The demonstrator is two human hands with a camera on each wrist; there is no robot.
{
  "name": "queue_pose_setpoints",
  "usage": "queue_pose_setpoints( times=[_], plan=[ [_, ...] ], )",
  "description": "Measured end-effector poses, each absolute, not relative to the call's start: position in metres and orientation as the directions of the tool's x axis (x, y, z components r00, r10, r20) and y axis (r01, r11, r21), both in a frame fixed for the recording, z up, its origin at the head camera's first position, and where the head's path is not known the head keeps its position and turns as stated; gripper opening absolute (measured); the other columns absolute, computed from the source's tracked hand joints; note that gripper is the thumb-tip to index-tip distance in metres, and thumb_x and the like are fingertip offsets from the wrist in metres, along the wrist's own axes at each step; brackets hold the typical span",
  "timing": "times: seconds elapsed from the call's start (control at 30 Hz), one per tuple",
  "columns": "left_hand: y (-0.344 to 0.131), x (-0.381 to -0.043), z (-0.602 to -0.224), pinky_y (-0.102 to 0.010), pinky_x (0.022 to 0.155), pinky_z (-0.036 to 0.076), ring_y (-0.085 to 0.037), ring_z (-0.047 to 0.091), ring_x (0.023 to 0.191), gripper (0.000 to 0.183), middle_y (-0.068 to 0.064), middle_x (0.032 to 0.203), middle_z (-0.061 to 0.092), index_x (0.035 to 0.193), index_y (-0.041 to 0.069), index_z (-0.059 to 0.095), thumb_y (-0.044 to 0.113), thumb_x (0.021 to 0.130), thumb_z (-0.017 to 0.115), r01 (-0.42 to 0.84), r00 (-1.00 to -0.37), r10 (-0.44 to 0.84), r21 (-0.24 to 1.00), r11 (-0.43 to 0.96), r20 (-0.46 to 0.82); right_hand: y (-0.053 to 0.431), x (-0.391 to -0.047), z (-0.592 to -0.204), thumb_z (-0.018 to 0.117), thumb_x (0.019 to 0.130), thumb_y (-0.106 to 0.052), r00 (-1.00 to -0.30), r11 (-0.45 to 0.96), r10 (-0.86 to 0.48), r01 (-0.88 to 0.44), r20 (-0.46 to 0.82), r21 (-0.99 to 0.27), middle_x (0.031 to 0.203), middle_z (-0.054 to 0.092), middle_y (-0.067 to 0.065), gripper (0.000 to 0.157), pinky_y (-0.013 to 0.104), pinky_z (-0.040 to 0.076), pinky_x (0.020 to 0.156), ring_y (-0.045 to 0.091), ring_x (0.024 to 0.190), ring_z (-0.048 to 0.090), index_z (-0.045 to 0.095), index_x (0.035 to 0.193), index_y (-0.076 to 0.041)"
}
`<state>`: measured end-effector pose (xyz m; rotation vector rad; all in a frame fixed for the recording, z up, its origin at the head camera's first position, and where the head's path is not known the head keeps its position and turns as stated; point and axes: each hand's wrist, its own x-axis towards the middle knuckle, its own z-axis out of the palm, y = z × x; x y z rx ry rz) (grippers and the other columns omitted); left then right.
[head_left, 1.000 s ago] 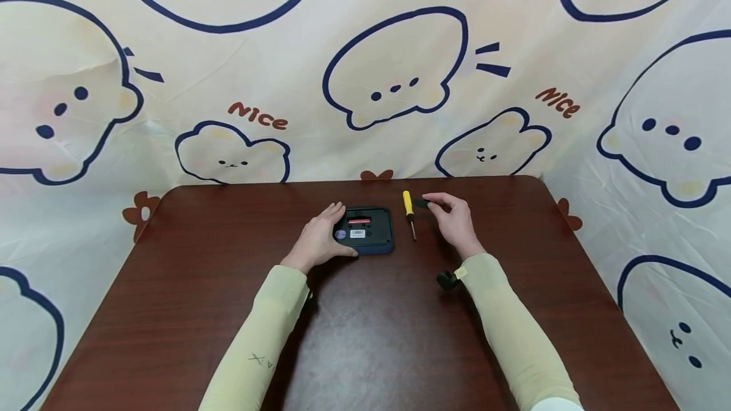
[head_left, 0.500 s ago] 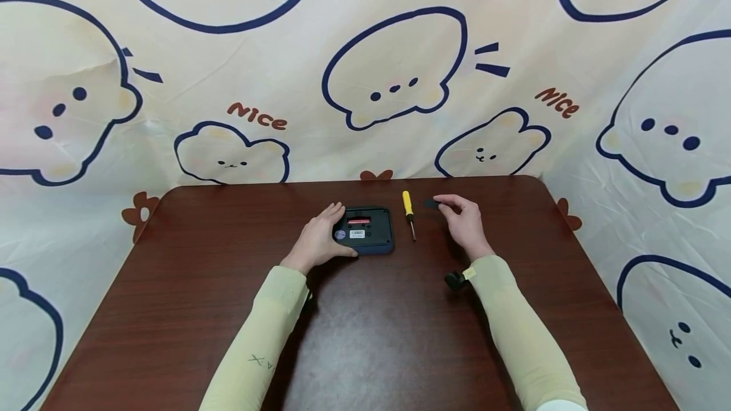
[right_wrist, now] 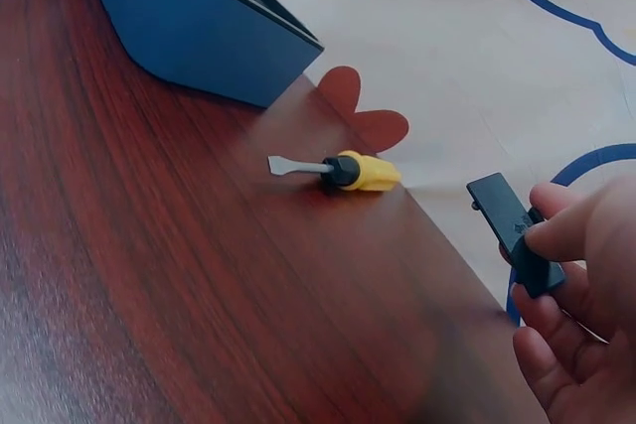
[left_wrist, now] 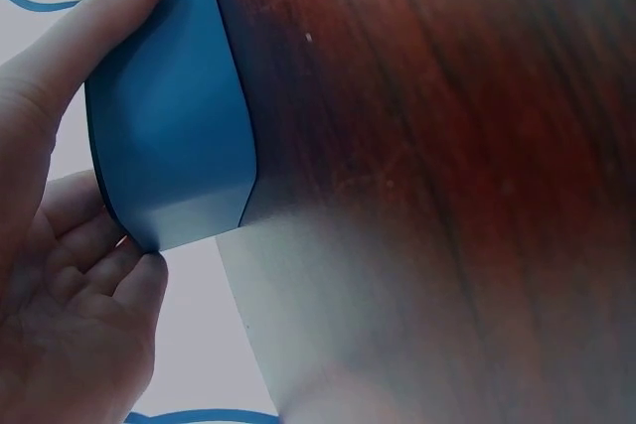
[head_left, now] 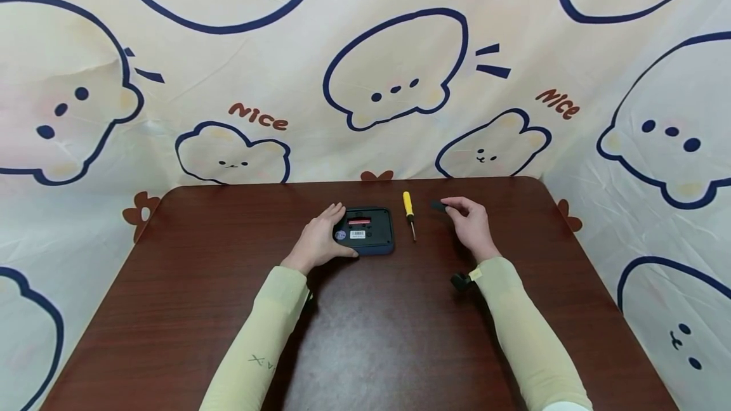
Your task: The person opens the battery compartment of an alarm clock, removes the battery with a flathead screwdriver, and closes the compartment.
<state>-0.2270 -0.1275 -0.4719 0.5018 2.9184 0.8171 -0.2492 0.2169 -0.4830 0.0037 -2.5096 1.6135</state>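
A blue electronic device (head_left: 374, 249) lies on the table with its black back up, showing labels and an uncovered compartment with a red battery-like piece (head_left: 359, 221) inside. My left hand (head_left: 316, 236) grips its left end, thumb on the blue near side (left_wrist: 174, 116) and fingers at the far side. To the right, my right hand (head_left: 471, 227) pinches a small black battery cover (right_wrist: 512, 225) between thumb and fingers, just above the table. Between the device and that hand lies a flathead screwdriver (head_left: 408, 213) with a yellow handle, its tip toward me; neither hand touches it.
The brown wooden table (head_left: 365, 328) has its far edge shortly beyond the device and screwdriver. A printed cloth (head_left: 285, 81) hangs behind it and at both sides. A small black camera (head_left: 461, 281) sits on the right wrist.
My right hand has moved a little to the right, away from the screwdriver, carrying the black battery cover. The left hand, device and screwdriver have stayed where they were.
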Motion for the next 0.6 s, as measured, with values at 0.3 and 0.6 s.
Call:
queue_pose_setpoints(
  times=[0.3, 0.6],
  plan=[
    [-0.127, -0.2267, -0.4732, -0.053, 0.104, 0.023, -0.019, 0.017, 0.139, 0.108, -0.008, 0.15, 0.028, 0.145, 0.006, 0.035, 0.049, 0.059, 0.085, 0.292, -0.944, 0.329, 0.515, 0.806, 0.021, 0.2213, -0.2468, -0.4829, 0.059, 0.094, -0.014, -0.99, 0.425, 0.109, -0.031, 0.085, -0.905, 0.103, 0.062, 0.005, 0.02, 0.037, 0.043, 0.079, 0.022, 0.091, 0.052, 0.069, 0.111, -0.012],
    [-0.1274, -0.2261, -0.4723, -0.054, 0.104, 0.023, -0.018, 0.017, 0.139, 0.108, -0.007, 0.151, 0.027, 0.145, 0.007, 0.034, 0.049, 0.06, 0.085, 0.286, -0.946, 0.324, 0.52, 0.805, 0.017, 0.2262, -0.2475, -0.4876, 0.059, 0.094, -0.015, -0.992, 0.425, 0.112, -0.005, 0.058, -0.905, 0.104, 0.061, 0.005, 0.019, 0.036, 0.043, 0.08, 0.023, 0.091, 0.051, 0.068, 0.111, -0.012]
  ],
)
